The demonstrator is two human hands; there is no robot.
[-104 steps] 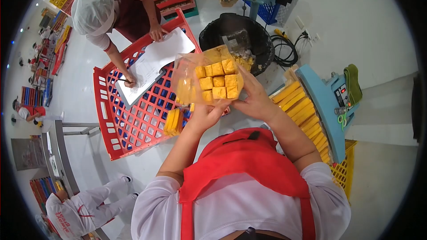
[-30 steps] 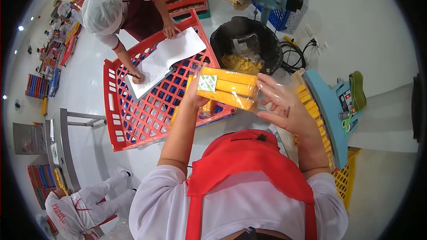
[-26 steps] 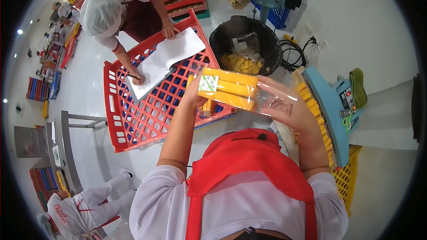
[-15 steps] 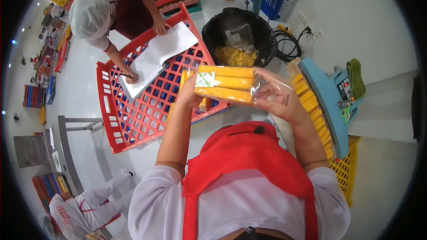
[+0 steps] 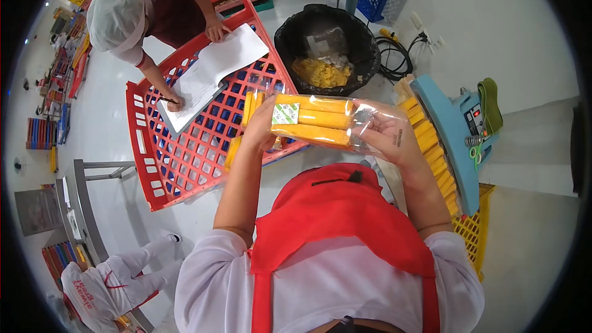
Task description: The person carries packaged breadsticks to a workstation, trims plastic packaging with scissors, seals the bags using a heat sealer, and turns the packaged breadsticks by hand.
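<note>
A clear plastic pack of yellow bars (image 5: 320,120) is held level in front of my chest. A small green and white label (image 5: 285,114) sits near its left end. My left hand (image 5: 264,124) is closed around that labelled end. At the other end, my right hand (image 5: 390,131) grips the loose, clear plastic of the bag, where dark print shows. Just behind my left hand, more yellow packs (image 5: 251,105) rest on the corner of a red crate (image 5: 191,154), partly hidden by the hand.
A co-worker (image 5: 145,18) writes on white papers (image 5: 200,89) lying on the crate. Beyond my hands stands a black-lined bin (image 5: 333,55) with yellow scraps. To the right, a blue machine (image 5: 453,139) stands by a row of yellow packs (image 5: 428,154). Another person (image 5: 105,290) is at lower left.
The pack stays between both hands and looks slightly more tilted, its right end lower. The view has shifted a little, and more yellow packs show behind my left hand.
</note>
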